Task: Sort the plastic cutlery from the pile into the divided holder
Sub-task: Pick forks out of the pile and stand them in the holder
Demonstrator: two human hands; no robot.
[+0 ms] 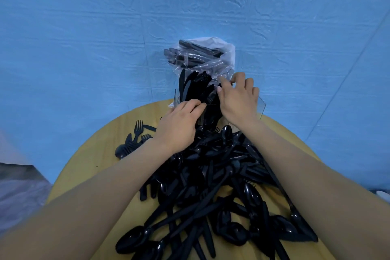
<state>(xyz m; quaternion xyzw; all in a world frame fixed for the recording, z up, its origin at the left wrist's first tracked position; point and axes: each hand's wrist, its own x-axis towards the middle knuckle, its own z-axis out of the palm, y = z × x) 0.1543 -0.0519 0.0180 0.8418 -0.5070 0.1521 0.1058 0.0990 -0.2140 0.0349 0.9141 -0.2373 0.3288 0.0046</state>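
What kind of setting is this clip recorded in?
Probably a makeshift sorting station, not a kitchen: a small round wooden table stands against a wrinkled blue sheet as backdrop, heaped with black cutlery, with a clear holder and a bag of more behind.

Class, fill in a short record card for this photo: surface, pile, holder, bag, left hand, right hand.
surface: round yellow table
pile: black plastic cutlery, loose on the table
holder: clear holder, knives upright inside
bag: clear bag of cutlery behind the holder
left hand: fingers at the holder's cutlery
right hand: fingers curled at the holder's top
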